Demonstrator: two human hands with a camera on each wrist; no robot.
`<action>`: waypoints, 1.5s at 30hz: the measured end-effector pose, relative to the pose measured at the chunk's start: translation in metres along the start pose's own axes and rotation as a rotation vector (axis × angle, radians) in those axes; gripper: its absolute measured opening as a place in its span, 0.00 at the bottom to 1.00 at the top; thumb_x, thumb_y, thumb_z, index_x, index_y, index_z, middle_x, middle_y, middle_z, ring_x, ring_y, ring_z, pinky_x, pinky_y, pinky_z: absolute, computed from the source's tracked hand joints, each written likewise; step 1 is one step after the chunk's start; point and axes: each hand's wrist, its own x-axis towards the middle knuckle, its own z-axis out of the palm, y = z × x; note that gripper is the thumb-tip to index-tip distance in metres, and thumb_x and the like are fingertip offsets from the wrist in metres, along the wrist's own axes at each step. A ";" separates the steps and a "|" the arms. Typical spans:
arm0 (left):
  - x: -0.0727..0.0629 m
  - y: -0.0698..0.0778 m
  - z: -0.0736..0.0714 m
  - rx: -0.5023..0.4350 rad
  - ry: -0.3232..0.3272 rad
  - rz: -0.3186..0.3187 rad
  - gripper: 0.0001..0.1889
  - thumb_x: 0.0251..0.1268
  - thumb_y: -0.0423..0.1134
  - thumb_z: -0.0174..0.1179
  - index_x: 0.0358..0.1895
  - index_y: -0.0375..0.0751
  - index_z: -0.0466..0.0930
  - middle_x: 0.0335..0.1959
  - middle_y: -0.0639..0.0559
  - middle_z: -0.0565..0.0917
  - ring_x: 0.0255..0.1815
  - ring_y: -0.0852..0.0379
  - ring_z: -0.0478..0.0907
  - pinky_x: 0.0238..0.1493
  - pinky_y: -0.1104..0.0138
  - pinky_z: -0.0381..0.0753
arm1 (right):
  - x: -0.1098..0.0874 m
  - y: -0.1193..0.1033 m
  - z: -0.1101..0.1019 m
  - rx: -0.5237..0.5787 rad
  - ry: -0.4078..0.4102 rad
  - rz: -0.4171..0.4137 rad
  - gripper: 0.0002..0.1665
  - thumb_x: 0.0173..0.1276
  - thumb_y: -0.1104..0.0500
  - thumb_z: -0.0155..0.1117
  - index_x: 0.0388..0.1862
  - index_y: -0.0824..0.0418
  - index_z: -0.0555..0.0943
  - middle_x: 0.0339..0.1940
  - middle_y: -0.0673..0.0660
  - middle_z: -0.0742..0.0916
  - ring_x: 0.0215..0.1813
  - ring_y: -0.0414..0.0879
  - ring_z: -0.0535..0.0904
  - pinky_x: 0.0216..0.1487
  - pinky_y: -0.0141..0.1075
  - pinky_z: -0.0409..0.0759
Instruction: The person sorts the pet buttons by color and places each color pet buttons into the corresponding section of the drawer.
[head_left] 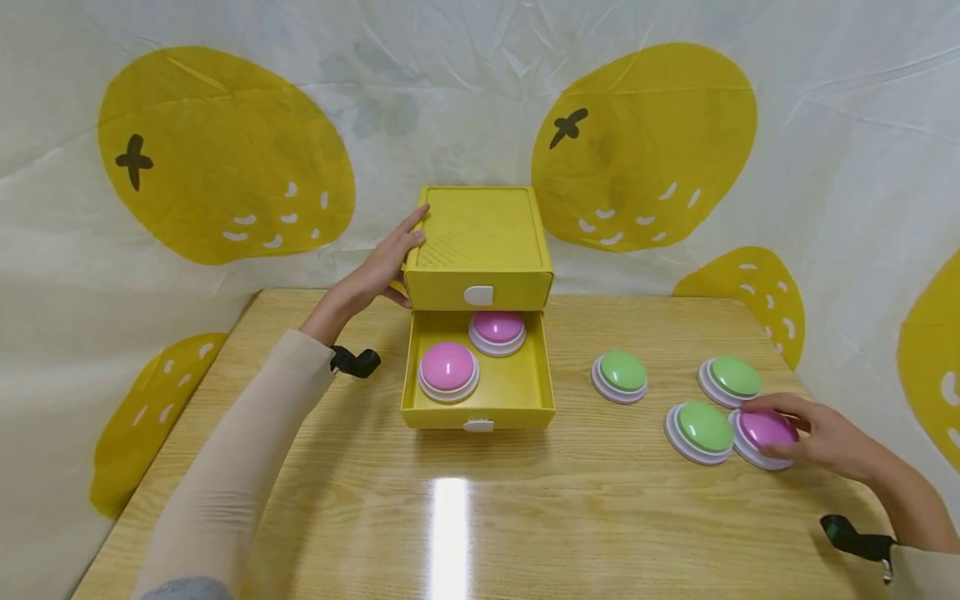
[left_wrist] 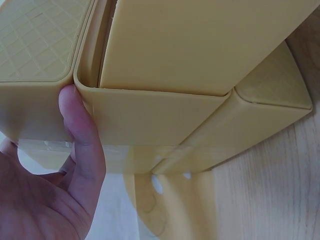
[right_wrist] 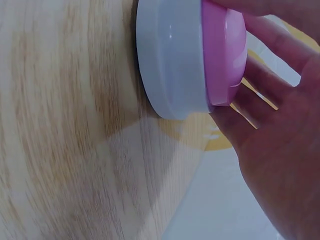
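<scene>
My left hand (head_left: 378, 271) rests against the left side of a small yellow drawer unit (head_left: 480, 229), its fingers fairly straight. In the left wrist view, the thumb (left_wrist: 82, 130) presses the side wall. The lower drawer (head_left: 517, 383) is pulled out and holds two pink push buttons with white bases, one pink button (head_left: 448, 368) at the front left, another pink button (head_left: 498, 328) behind. Over on the right, my right hand (head_left: 832, 437) grips a third pink push button (head_left: 767, 429) between thumb and fingers; in the right wrist view its white base (right_wrist: 172, 60) is close over the tabletop.
Three green push buttons are on the wooden table (head_left: 570, 517): one green button (head_left: 622, 371) right of the drawer, one green button (head_left: 700, 427) just left of the gripped one, one green button (head_left: 735, 377) behind. A lemon-print cloth (head_left: 450, 108) hangs behind the table.
</scene>
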 end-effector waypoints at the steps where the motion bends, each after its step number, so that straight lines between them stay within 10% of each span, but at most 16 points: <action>1: 0.000 0.000 0.000 0.000 0.000 0.000 0.28 0.80 0.67 0.36 0.78 0.92 0.41 0.64 0.37 0.75 0.34 0.43 0.87 0.29 0.51 0.90 | 0.000 0.000 -0.001 -0.006 0.003 0.001 0.31 0.55 0.66 0.80 0.59 0.62 0.83 0.52 0.25 0.78 0.50 0.19 0.71 0.44 0.16 0.73; 19: -0.001 0.002 -0.004 0.002 0.006 0.015 0.29 0.80 0.68 0.36 0.78 0.91 0.40 0.66 0.37 0.75 0.32 0.44 0.87 0.27 0.54 0.89 | 0.018 -0.041 -0.026 -0.103 0.091 -0.172 0.34 0.50 0.68 0.83 0.59 0.61 0.85 0.59 0.18 0.74 0.56 0.11 0.66 0.48 0.08 0.67; 28: -0.001 0.004 -0.003 -0.003 0.002 0.008 0.29 0.80 0.67 0.36 0.78 0.91 0.40 0.63 0.35 0.76 0.31 0.43 0.87 0.26 0.55 0.89 | 0.045 -0.083 -0.026 -0.179 0.079 -0.315 0.35 0.53 0.66 0.82 0.62 0.54 0.85 0.59 0.46 0.83 0.60 0.17 0.68 0.50 0.12 0.70; 45: 0.000 0.000 0.002 -0.021 0.003 0.007 0.28 0.80 0.67 0.37 0.78 0.92 0.41 0.60 0.34 0.77 0.27 0.45 0.86 0.24 0.55 0.88 | 0.101 -0.152 -0.011 -0.241 0.043 -0.457 0.33 0.59 0.62 0.79 0.65 0.56 0.84 0.63 0.54 0.85 0.63 0.30 0.73 0.58 0.15 0.69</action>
